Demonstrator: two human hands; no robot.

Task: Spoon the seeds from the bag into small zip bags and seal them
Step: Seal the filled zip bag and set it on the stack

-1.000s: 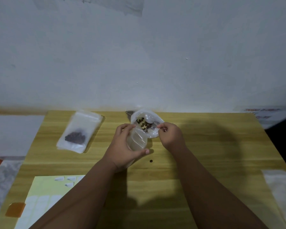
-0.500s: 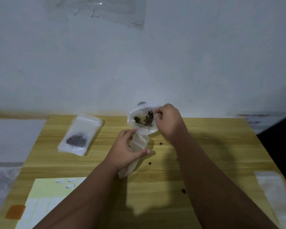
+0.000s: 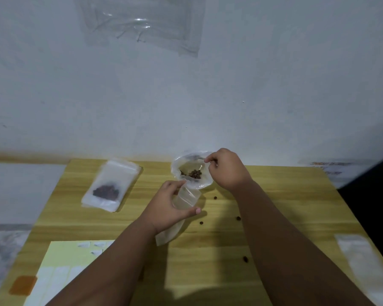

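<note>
While the left hand (image 3: 164,208) grips the small zip bag (image 3: 186,196) mid-table, the right hand (image 3: 226,168) pinches what looks like a spoon (image 3: 200,158) in the seed bag (image 3: 197,184). Both bags look like limp, slippery film, best held at the rim.

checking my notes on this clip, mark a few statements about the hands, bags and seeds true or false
1. The left hand holds a small zip bag. True.
2. That small zip bag is already full of seeds. False: it looks empty.
3. Loose seeds lie scattered on the table. True.
4. The filled bag lies at the table's right edge. False: it lies on the left side, far from both hands.
5. The right hand is at the rim of the seed bag. True.
</note>
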